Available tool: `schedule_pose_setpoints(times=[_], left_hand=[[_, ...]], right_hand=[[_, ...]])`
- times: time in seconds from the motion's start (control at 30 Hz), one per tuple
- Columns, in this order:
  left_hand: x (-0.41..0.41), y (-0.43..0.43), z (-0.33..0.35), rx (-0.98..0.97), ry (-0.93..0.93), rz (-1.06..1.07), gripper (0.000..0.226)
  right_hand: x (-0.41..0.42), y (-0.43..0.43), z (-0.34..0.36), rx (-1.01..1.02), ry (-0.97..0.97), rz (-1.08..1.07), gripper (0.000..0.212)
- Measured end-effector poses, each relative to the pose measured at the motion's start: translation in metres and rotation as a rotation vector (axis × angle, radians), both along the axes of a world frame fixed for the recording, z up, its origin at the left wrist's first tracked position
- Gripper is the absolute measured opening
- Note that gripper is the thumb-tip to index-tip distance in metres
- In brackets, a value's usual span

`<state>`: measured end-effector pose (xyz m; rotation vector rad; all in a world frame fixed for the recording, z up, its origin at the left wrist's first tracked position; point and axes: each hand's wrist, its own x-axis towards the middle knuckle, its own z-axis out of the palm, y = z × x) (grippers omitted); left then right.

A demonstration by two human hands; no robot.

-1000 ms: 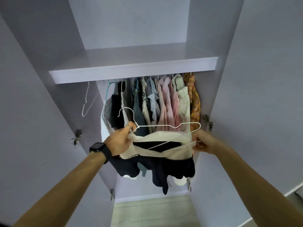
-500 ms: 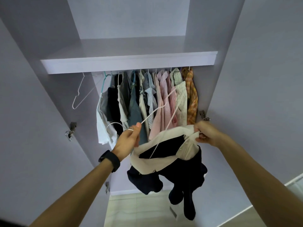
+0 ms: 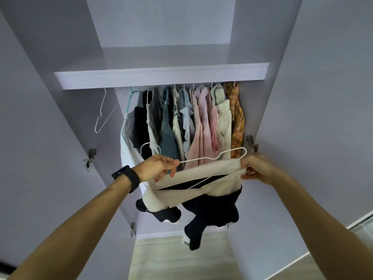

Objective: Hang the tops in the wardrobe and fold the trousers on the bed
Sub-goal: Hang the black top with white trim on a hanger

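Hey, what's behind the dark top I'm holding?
A row of hanging clothes, among them a pink shirt and an orange checked shirt. The top and its hanger cover their lower ends.

The top (image 3: 181, 194) on its hanger (image 3: 197, 159) is before the clothes (image 3: 203, 126) hanging under the shelf (image 3: 161, 77).

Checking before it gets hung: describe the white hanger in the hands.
Thin white wire hanger, held nearly flat before the hung clothes, hook pointing left. The left hand pinches its neck; the right hand holds the cream collar at its far shoulder. Its lower bar runs inside the neck opening of the navy top.
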<state>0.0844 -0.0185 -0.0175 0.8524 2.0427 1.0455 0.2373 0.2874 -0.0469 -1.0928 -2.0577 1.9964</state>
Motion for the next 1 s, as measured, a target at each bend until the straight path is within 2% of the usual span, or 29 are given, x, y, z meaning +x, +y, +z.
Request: schedule_pose_setpoints(times=[0.13,0.27,0.37,0.5,0.63,0.7,0.77,0.83,0.93,1.0], left_hand=[[-0.002,0.001,0.012,-0.088,0.041,-0.041,0.047],[-0.001,-0.004,0.014,-0.174,-0.017,-0.135,0.047],[0.006,-0.002,0.006,-0.196,0.032,-0.115,0.048],[0.006,0.0,-0.002,-0.125,0.017,-0.017,0.045],[0.007,-0.001,-0.014,0.064,-0.101,0.139,0.019],[0.011,-0.001,-0.028,0.188,-0.202,0.271,0.011],[0.019,0.001,-0.045,0.254,-0.281,0.371,0.015],[0.032,0.005,-0.062,0.244,-0.218,0.43,0.021],[0.049,0.011,-0.076,0.286,-0.049,0.441,0.025],[0.046,0.011,-0.072,0.309,0.042,0.425,0.024]], right_hand=[[-0.003,-0.003,0.0,-0.002,0.023,-0.025,0.017],[0.001,0.004,-0.001,-0.101,0.03,0.068,0.013],[-0.003,0.007,0.003,-0.11,-0.01,0.097,0.013],[-0.013,-0.009,0.005,0.129,-0.076,0.026,0.007],[-0.021,-0.014,0.017,0.277,0.036,-0.093,0.006],[-0.027,-0.016,0.027,0.475,0.007,-0.073,0.02],[-0.03,-0.019,0.032,0.72,-0.062,-0.053,0.031],[-0.032,-0.02,0.028,0.888,-0.113,-0.07,0.028],[-0.028,-0.017,0.02,0.933,-0.123,-0.09,0.026],[-0.025,-0.011,0.01,0.744,-0.078,-0.132,0.021]])
